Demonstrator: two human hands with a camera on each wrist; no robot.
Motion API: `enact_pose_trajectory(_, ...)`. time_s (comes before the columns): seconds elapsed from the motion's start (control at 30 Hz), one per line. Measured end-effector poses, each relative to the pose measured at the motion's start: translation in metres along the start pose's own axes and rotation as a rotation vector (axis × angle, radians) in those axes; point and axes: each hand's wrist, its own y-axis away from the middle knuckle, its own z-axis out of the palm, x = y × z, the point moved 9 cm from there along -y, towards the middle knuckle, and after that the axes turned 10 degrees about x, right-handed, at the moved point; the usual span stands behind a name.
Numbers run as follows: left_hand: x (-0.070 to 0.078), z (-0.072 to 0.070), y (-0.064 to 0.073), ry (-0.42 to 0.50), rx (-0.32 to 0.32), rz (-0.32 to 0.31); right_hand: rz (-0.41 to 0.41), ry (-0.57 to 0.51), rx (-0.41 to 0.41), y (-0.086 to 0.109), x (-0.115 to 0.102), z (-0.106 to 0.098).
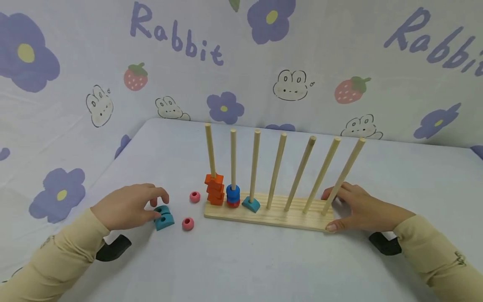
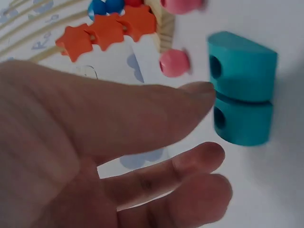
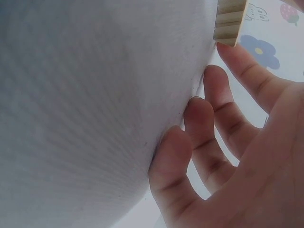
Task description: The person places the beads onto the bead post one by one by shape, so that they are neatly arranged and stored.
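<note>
Two teal half-round blocks (image 1: 164, 221) with holes lie side by side at the left. My left hand (image 1: 130, 205) is over them, thumb close to the blocks and fingers apart; in the left wrist view nothing is between thumb and fingers. A wooden peg board (image 1: 264, 218) stands in the middle with several upright dowels. My right hand (image 1: 362, 209) holds its right end, thumb at the front corner and index finger at the back. Orange star pieces (image 1: 215, 189) are stacked on the leftmost dowel, blue and red pieces (image 1: 233, 196) on the second, one teal half-round block (image 1: 251, 204) on the third.
Two pink beads, one nearer the front (image 1: 188, 223) and one farther back (image 1: 194, 196), lie between the loose teal blocks and the board. A white cloth (image 1: 245, 264) covers the table, and a printed curtain (image 1: 241, 63) hangs behind it.
</note>
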Motion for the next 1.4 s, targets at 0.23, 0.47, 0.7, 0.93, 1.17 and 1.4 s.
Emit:
enact_pose_trajectory(0.23, -0.02, 0.009, 0.004, 0.017, -0.022, -0.057, 0.023, -0.022, -0.018, 0.002, 0.001, 0.004)
enact_pose_trajectory(0.47, -0.022, 0.012, 0.003, 0.001, 0.002, -0.059, 0.02, -0.027, -0.017, 0.003, 0.001, 0.006)
enact_pose_trajectory(0.7, -0.024, 0.017, 0.001, 0.001, -0.002, -0.06, 0.012, -0.005, -0.005, 0.004, 0.001, 0.005)
enact_pose_trajectory(0.93, -0.024, 0.003, -0.003, 0.017, 0.05, -0.075, 0.006, 0.004, -0.004, 0.003, 0.001, 0.003)
enact_pose_trajectory(1.17, 0.001, -0.07, -0.007, 0.038, 0.383, -0.025, 0.028, 0.013, -0.009, 0.003, 0.001, -0.001)
enact_pose_trajectory(1.4, 0.057, -0.148, 0.0, 0.12, 0.756, 0.085, 0.018, 0.009, -0.008, 0.003, 0.0, -0.001)
